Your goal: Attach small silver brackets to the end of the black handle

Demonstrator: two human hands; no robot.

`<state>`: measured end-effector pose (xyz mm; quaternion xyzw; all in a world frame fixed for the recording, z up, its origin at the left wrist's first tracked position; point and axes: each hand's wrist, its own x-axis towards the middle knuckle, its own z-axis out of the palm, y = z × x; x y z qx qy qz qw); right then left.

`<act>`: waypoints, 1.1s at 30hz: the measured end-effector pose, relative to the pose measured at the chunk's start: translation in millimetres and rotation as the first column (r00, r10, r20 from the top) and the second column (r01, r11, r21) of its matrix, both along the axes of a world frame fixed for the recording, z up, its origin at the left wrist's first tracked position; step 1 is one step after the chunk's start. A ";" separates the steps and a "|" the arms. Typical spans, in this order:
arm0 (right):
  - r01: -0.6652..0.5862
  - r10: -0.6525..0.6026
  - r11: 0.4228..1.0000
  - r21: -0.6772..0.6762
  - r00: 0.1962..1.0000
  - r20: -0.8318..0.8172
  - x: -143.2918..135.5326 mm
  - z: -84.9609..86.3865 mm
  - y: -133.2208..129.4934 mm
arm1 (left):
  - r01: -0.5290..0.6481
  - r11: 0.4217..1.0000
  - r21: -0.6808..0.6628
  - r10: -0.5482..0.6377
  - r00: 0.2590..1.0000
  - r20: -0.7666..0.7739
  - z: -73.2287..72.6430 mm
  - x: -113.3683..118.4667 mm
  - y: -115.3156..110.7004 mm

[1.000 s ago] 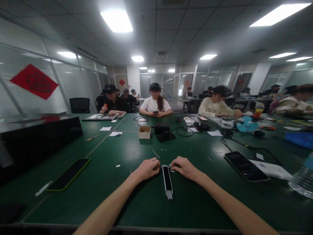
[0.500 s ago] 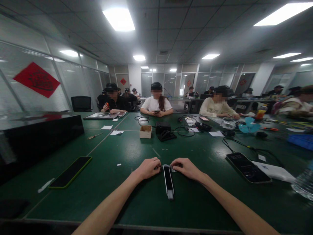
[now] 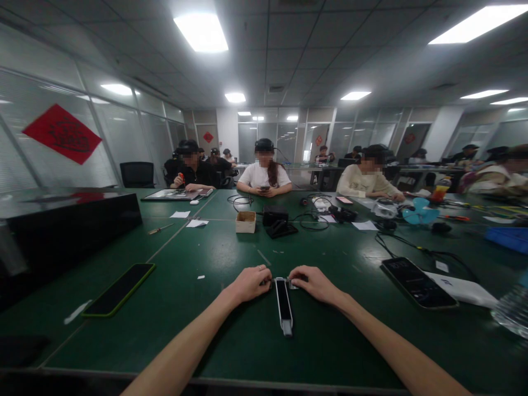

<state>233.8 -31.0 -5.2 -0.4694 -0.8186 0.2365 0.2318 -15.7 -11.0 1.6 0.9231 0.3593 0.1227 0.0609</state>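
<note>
A narrow device (image 3: 284, 305) with a black face and a light grey frame lies on the green table (image 3: 173, 341), its grey end towards me. My left hand (image 3: 253, 283) is at the left of its far end, fingers curled and pressed together; what they pinch is too small to name. On the other side of that end is my right hand (image 3: 311, 281), thumb and fingers closed on a small piece that I cannot make out. Both forearms rest along the table.
A green-edged phone (image 3: 119, 290) lies at the left, another phone (image 3: 418, 281) at the right beside a white packet (image 3: 462, 290) and a clear bottle (image 3: 511, 305). Farther back stand a small box (image 3: 246, 222), cables and a blue fan (image 3: 420, 212). Several people sit beyond.
</note>
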 end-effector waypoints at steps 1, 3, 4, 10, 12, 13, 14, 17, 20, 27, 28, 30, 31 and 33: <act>-0.001 0.001 1.000 0.005 1.000 -0.002 0.1 -0.3 0.3 | 0.001 1.000 -0.004 -0.001 1.000 0.000 -0.3 -0.1 0.3; 0.001 -0.001 1.000 0.005 1.000 -0.010 -0.2 -0.9 1.0 | 0.008 1.000 -0.008 -0.008 1.000 -0.002 -0.6 -0.1 0.8; 0.003 -0.003 1.000 0.003 1.000 -0.015 -0.7 -1.0 1.0 | 0.013 1.000 -0.008 -0.013 1.000 -0.003 -0.7 0.1 1.1; 0.022 -0.020 0.999 0.030 0.998 -0.060 -7.6 -0.7 -2.3 | 0.009 1.000 0.016 -0.009 1.000 -0.009 0.8 2.3 0.5; 0.030 -0.025 0.997 0.066 0.998 -0.065 -8.9 -1.9 -2.8 | 0.009 1.000 0.018 -0.009 1.000 -0.016 1.1 2.5 0.1; 0.032 -0.027 0.996 0.081 0.998 -0.060 -9.0 -2.7 -2.6 | 0.008 1.000 0.020 -0.008 1.000 -0.017 1.0 2.5 0.1; 0.034 -0.029 0.995 0.093 0.998 -0.053 -8.8 -3.5 -2.3 | 0.008 1.000 0.023 -0.008 1.000 -0.017 0.7 2.4 0.2; 0.023 -0.021 0.992 0.124 1.000 -0.020 -6.7 -4.0 -0.9 | 0.012 0.999 0.036 -0.012 1.000 -0.012 -0.5 1.9 1.1; -0.025 0.021 0.988 0.149 0.999 0.028 -3.1 -1.4 0.5 | 0.018 0.999 0.045 -0.018 1.000 -0.007 -0.9 1.7 1.6; 0.066 -0.103 0.961 0.268 0.987 0.127 22.5 -3.3 17.1 | 0.026 0.998 0.054 -0.026 1.000 0.002 4.1 1.0 -1.2; 0.107 -0.156 0.952 0.286 0.976 0.154 28.7 -4.8 20.9 | 0.026 0.998 0.053 -0.026 1.000 0.008 4.7 0.7 -1.6; 0.184 -0.259 0.931 0.315 0.941 0.218 41.4 -7.6 27.4 | 0.024 0.998 0.054 -0.025 0.999 0.023 5.3 0.0 -1.9; 0.212 -0.299 0.923 0.322 0.921 0.251 47.0 -8.8 29.9 | 0.023 0.998 0.058 -0.025 0.999 0.030 5.2 -0.4 -1.9; 0.240 -0.343 0.914 0.327 0.888 0.306 55.4 -10.6 33.4 | 0.024 0.998 0.066 -0.027 0.999 0.040 4.8 -0.9 -2.0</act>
